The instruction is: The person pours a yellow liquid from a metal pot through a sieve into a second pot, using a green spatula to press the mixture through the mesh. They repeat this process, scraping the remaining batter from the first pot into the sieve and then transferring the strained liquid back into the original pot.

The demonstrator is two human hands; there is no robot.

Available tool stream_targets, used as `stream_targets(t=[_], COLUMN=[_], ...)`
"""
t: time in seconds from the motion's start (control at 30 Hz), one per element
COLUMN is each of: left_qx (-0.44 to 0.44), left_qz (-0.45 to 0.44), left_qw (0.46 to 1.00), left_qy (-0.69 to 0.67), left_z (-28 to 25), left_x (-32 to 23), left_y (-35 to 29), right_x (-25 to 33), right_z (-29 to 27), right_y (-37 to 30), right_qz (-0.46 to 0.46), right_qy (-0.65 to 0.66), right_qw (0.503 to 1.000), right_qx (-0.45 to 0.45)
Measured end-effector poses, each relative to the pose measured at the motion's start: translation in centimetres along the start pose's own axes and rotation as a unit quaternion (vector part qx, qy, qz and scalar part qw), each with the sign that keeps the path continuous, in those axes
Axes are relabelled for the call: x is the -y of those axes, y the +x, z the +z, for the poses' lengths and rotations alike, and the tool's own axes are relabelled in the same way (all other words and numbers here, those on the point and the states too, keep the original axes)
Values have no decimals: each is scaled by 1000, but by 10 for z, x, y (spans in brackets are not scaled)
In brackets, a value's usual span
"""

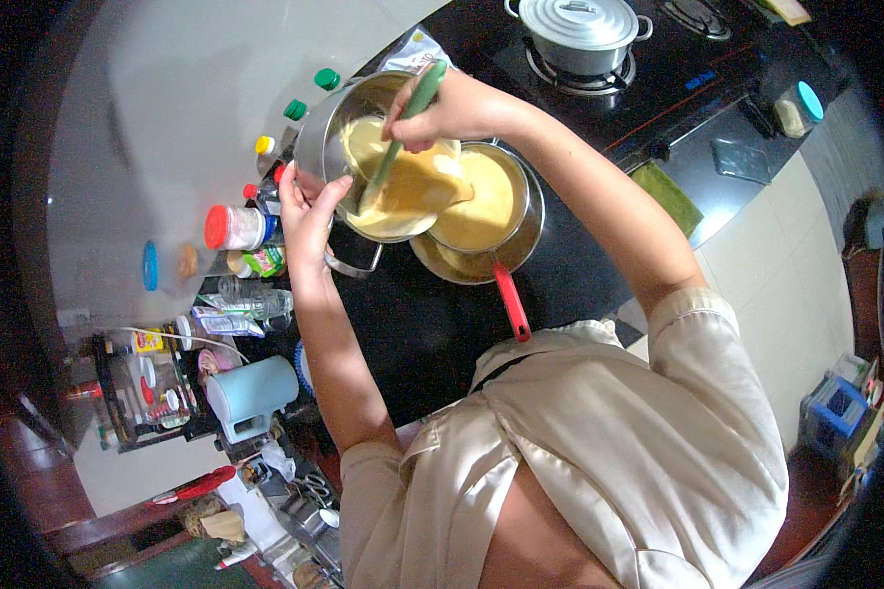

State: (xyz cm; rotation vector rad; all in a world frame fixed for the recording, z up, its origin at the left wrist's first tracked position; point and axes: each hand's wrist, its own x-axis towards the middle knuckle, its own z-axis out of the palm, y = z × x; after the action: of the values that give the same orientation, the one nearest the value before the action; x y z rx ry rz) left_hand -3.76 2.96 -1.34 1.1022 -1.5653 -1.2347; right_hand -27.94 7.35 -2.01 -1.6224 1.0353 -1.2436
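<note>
My left hand (309, 211) grips the side of a steel pot (316, 133) and holds it tilted to the right. Thick yellow batter (424, 187) runs over its rim. My right hand (450, 110) is closed around a green spatula (423, 91), whose lower end reaches into the batter. Below the pouring edge, a sieve with a red handle (512, 302) rests over a metal bowl (449, 267). Yellow batter fills much of the sieve. The pot's loop handle (361, 267) sticks out towards me.
A lidded grey pot (580, 37) stands on the gas hob at the far right. Bottles and a red-lidded jar (234, 228) line the wall on the left, near a light blue jug (252, 398). A green cloth (666, 200) lies at the counter's right edge.
</note>
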Motion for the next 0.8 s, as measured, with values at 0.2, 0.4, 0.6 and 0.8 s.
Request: stream_targets(t=[0.2,0.4,0.6,0.8], left_qx=[-2,14,-4,28], left_qz=[18,32,53,58], left_qw=[998,999,996,994], left_qy=[55,32,70,87], left_z=[1,5,6,20], left_x=[-3,-6,-2,-23], left_y=[1,0,1,-9], right_x=[16,2,20,3], right_z=[-44,-20,-44,-33], right_y=[4,1,-7,-1], right_qz=[-69,-49,-28,-42], right_qy=[-28,-82,-99,-176], right_qw=[992,995,993,982], right_qx=[-106,-20,-51,-46])
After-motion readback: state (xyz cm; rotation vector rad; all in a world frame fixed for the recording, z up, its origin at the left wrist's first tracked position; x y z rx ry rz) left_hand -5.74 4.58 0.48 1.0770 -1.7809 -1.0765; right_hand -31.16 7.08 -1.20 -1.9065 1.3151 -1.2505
